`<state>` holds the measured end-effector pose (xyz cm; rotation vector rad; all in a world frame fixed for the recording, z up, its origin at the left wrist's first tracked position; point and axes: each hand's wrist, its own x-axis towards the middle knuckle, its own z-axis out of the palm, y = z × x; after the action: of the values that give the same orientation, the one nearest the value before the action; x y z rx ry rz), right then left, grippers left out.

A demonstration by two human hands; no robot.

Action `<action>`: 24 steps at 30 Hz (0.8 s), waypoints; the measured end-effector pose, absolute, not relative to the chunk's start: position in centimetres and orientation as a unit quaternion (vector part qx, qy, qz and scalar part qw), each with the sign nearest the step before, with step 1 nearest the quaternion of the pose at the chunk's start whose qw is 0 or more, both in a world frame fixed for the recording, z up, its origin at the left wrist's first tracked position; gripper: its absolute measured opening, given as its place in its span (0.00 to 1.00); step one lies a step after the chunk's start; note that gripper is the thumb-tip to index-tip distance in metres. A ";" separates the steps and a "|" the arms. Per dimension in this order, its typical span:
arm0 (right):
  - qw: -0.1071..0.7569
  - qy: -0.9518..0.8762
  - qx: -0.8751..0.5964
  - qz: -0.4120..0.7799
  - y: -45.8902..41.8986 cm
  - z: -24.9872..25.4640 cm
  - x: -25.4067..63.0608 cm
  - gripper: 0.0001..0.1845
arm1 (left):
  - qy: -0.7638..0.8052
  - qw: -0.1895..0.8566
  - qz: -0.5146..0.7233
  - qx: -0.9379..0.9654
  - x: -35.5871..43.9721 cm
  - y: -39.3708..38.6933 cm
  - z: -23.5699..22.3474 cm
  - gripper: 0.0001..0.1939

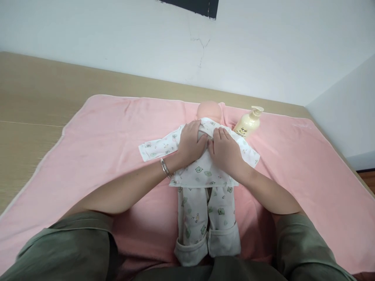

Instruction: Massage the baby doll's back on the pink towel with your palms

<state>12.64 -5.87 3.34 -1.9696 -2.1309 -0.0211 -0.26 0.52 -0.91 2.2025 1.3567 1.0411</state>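
Doll (209, 111) near pale pump bottle (248, 123)

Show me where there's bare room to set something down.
Bare: the blanket left of the shirt and right of the bottle, and the table left of the blanket. Crowded: the middle, where the left hand and right hand touch the shirt, between the doll's head and the trousers.

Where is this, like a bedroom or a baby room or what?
Maybe a baby-care practice spot, though I can't be sure. A doll wears patterned baby clothes, on a pink blanket, with a pump bottle nearby.
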 end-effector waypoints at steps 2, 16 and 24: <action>0.120 -0.732 -0.671 -0.007 -6.1 3.4 12.7 0.31 | 0.488 0.169 0.346 0.783 -0.3 0.8 -0.7 0.27; 0.133 -0.747 -0.651 -0.006 -3.6 2.5 14.2 0.30 | 0.456 0.097 0.282 0.838 -0.3 -0.5 0.2 0.25; 0.157 -0.734 -0.659 0.044 -4.4 2.9 13.7 0.32 | 0.453 0.079 0.290 0.840 -0.3 -0.5 0.3 0.22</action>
<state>13.68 -4.41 2.87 -1.8863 -2.1016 0.1252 -0.26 -0.47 0.26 2.5119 1.3546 0.8669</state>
